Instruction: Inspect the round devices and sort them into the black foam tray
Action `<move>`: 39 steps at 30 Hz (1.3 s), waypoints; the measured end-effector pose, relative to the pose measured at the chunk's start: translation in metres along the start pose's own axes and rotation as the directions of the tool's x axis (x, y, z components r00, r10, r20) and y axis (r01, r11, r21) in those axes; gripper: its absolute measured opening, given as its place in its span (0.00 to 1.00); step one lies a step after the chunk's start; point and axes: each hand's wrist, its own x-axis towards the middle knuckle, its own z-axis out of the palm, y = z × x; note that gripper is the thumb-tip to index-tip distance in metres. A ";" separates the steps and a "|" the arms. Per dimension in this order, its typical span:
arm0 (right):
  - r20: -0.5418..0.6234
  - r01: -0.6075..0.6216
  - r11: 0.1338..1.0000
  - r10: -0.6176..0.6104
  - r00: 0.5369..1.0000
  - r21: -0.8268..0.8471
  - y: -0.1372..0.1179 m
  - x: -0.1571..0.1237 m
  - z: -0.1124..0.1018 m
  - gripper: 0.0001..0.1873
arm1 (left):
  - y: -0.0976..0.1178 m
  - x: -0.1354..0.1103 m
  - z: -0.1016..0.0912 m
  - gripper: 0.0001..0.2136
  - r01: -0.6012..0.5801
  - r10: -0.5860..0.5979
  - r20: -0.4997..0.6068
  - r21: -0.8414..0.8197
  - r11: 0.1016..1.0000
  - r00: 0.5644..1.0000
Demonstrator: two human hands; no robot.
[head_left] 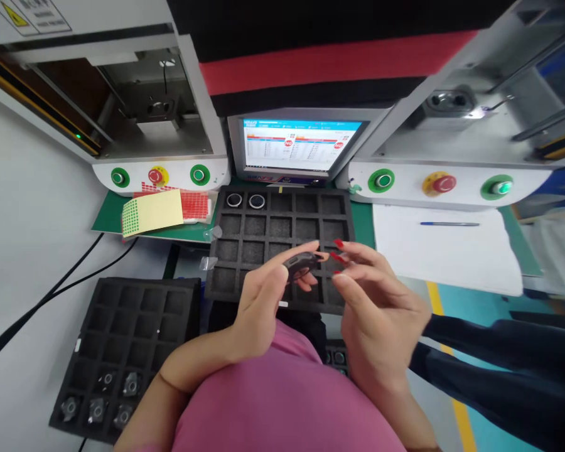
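My left hand (263, 295) grips a dark, rounded watch case (299, 263) between thumb and fingers, tilted so that its edge with a side button shows. Just right of it is my right hand (381, 301), its red-nailed fingers bent toward the watch case and slightly apart. I see nothing held in the right hand, though a thin clear piece could be lost between the fingertips. Below both hands lies a black foam tray (210, 276) with square compartments. Two round watch faces (257, 201) sit in its back left compartments.
A second foam tray (145, 282), lower left, holds several wrapped round parts (96, 411). Sticker sheets (157, 213) lie at back left. A monitor (301, 147) stands between two press stations with red buttons (444, 183). Paper (442, 257) with a pen (449, 224) lies right. Someone's dark-clothed legs (508, 364) are nearby.
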 end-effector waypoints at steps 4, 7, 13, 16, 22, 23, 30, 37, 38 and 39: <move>0.063 -0.118 0.992 0.115 0.991 0.047 -0.006 -0.007 0.003 0.06 | -0.005 0.001 0.005 0.24 0.053 -0.053 -0.106 -0.002 0.999 0.993; 0.141 -0.205 0.975 0.192 0.971 0.090 -0.009 -0.010 0.008 0.06 | -0.005 -0.002 0.008 0.27 0.114 -0.108 -0.109 0.051 0.992 0.988; 0.203 -0.247 0.963 0.222 0.954 0.109 -0.011 -0.011 0.012 0.07 | -0.006 -0.008 0.010 0.27 0.121 -0.119 -0.018 0.152 0.981 0.993; 0.222 -0.239 0.967 0.214 0.951 0.092 -0.012 -0.010 0.013 0.08 | -0.008 -0.008 0.009 0.25 0.033 -0.034 -0.002 0.200 0.979 0.999; 0.218 -0.243 0.967 0.222 0.950 0.072 -0.012 -0.009 0.018 0.09 | -0.007 -0.007 0.011 0.24 -0.043 0.043 0.006 0.329 0.943 0.999; 0.216 -0.246 0.967 0.225 0.950 0.073 -0.012 -0.009 0.019 0.09 | -0.007 -0.007 0.012 0.24 -0.038 0.043 -0.006 0.332 0.942 0.999; 0.195 -0.258 0.963 0.238 0.952 0.083 -0.013 -0.009 0.021 0.10 | -0.005 -0.010 0.014 0.23 -0.043 0.056 -0.030 0.334 0.941 0.998; 0.186 -0.273 0.958 0.252 0.950 0.093 -0.012 -0.010 0.021 0.10 | -0.005 -0.010 0.015 0.22 -0.057 0.071 -0.025 0.362 0.930 0.997; 0.185 -0.274 0.957 0.254 0.949 0.093 -0.012 -0.010 0.021 0.10 | -0.005 -0.010 0.015 0.22 -0.062 0.078 -0.032 0.356 0.933 0.996; 0.181 -0.273 0.957 0.253 0.950 0.094 -0.011 -0.010 0.021 0.10 | -0.005 -0.009 0.014 0.21 -0.067 0.086 -0.039 0.349 0.935 0.996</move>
